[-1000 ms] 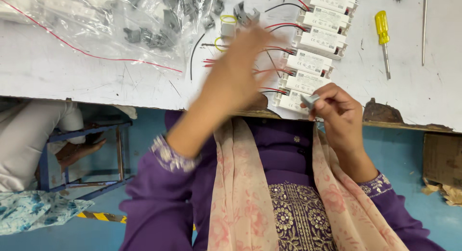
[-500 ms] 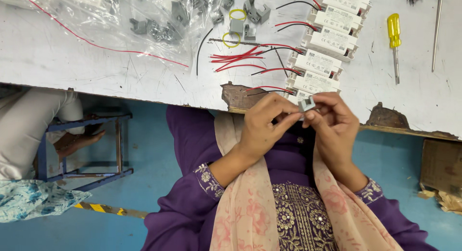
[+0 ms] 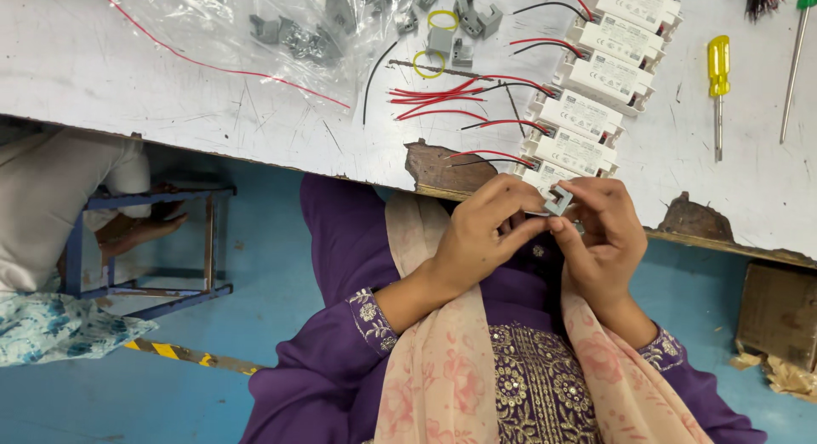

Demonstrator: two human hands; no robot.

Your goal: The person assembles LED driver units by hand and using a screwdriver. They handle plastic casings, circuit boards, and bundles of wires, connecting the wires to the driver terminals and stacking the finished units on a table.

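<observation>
Grey clip [image 3: 559, 199] pinched between fingers of left hand [image 3: 485, 231] and right hand [image 3: 606, 233], at table edge [image 3: 255, 146]

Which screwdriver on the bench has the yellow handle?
The shorter yellow-handled screwdriver, lying just right of the row of white boxes. The green-handled screwdriver sits farther right.

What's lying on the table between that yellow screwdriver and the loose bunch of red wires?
In the head view, a row of white rectangular boxes lies between the yellow screwdriver and the loose red wires.
</observation>
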